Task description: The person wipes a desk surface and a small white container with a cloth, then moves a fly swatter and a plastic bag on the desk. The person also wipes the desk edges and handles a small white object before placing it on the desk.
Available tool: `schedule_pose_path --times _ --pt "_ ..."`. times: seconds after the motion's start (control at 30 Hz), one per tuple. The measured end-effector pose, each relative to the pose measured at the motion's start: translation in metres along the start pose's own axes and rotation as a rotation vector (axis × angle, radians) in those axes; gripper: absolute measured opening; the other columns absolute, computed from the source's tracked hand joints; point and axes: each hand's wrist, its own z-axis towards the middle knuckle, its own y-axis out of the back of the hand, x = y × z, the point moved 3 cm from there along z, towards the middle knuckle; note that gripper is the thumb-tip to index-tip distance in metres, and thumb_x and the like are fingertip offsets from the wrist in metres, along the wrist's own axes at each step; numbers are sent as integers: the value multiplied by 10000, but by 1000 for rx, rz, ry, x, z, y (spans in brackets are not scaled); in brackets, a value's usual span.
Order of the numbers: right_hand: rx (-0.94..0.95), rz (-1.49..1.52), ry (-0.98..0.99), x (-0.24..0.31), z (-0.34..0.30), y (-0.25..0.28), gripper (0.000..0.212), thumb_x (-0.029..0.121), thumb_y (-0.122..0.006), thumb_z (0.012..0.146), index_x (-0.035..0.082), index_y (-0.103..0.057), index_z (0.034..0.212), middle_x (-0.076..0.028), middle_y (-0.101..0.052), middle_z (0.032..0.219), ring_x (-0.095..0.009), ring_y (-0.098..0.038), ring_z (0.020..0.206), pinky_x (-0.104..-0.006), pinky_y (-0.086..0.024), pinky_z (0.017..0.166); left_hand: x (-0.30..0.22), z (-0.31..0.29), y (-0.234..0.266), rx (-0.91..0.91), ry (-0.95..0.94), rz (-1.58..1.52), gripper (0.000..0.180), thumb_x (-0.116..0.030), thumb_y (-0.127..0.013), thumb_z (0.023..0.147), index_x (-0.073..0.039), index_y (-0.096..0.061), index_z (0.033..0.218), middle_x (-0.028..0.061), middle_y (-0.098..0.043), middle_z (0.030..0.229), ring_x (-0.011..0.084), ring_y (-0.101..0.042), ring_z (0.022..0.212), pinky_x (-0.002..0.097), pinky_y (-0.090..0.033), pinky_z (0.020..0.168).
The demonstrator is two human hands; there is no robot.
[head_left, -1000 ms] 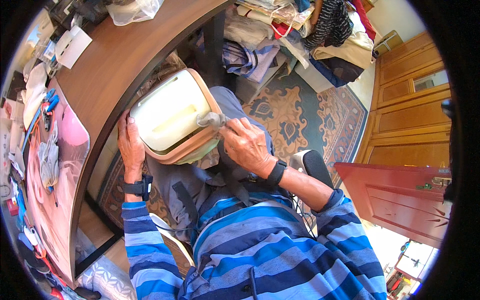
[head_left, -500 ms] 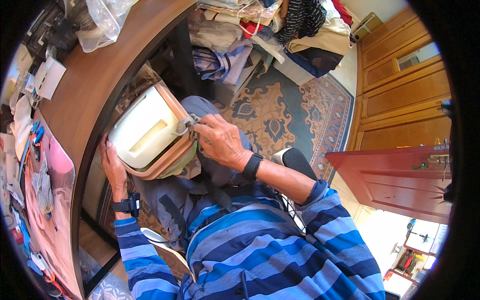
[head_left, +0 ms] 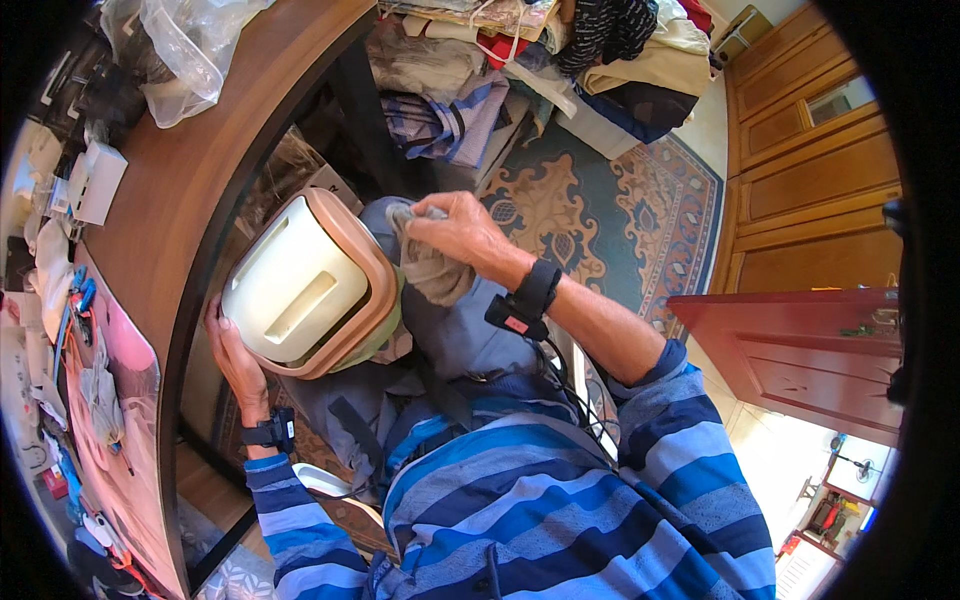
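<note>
A box-like container (head_left: pixel 295 285) with a cream panel and a tan-pink rim rests tilted on my lap. The cream panel has a long recessed slot. My left hand (head_left: pixel 238 352) lies along the container's left side, thumb near its edge, steadying it; some of its fingers are hidden. Off the container's right side, my right hand (head_left: pixel 462 232) pinches a crumpled grey-beige cloth (head_left: pixel 432 268), which hangs over my knee. A greenish part of the container shows beneath the rim on the right.
To the left curves a brown table (head_left: pixel 190 130) with a clear plastic bag (head_left: pixel 185 60) and a pink mat (head_left: pixel 125 350) holding tools. Folded fabrics (head_left: pixel 450 120) are piled ahead. A patterned carpet (head_left: pixel 550 225) covers the floor; a red door (head_left: pixel 790 350) stands at right.
My right hand has drawn the cloth away from the container's rim, up and to the right, and more of the cloth now shows. The left hand keeps its place on the container.
</note>
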Motion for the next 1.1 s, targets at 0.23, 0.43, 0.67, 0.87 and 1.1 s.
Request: schedule_pose_path --times 0.23,0.43,0.67,0.87,1.1 --pt "165 -74 27 -10 -11 -29 443 272 -800 813 -4 -817 1159 -238 -767 897 -327 -760 876 -437 -586 811 1 -3 -3 -31 88 -132 614 -404 -435 1120 45 -510 1532 180 -508 1573 305 -485 1453 411 -344 1243" --pt "177 -143 70 1 -1 -26 416 322 -778 831 -22 -805 1063 -239 -758 871 -355 -747 834 -451 -571 805 -3 8 2 41 107 -147 649 -444 -467 1106 29 -493 1550 164 -505 1553 289 -478 1463 407 -341 1246" --pt "333 -94 -46 1 12 -19 406 359 -788 861 -8 -784 1035 -160 -702 841 -219 -662 835 -394 -540 772 4 19 -2 66 299 -355 677 -459 -479 1123 23 -474 1599 192 -517 1597 301 -514 1460 422 -387 1235" --pt "283 -8 -19 -4 21 -28 337 279 -802 783 -42 -764 878 -198 -670 721 -258 -675 731 -415 -539 709 4 16 -6 51 573 -575 683 -480 -486 1126 41 -518 1567 194 -636 1508 312 -635 1357 422 -473 1175" --pt "233 -59 13 -3 29 -34 358 269 -800 762 -58 -786 907 -277 -716 774 -362 -736 770 -465 -573 778 -6 5 -8 21 580 -635 601 -456 -482 1129 49 -657 1404 190 -755 1316 292 -744 1171 406 -569 1059"
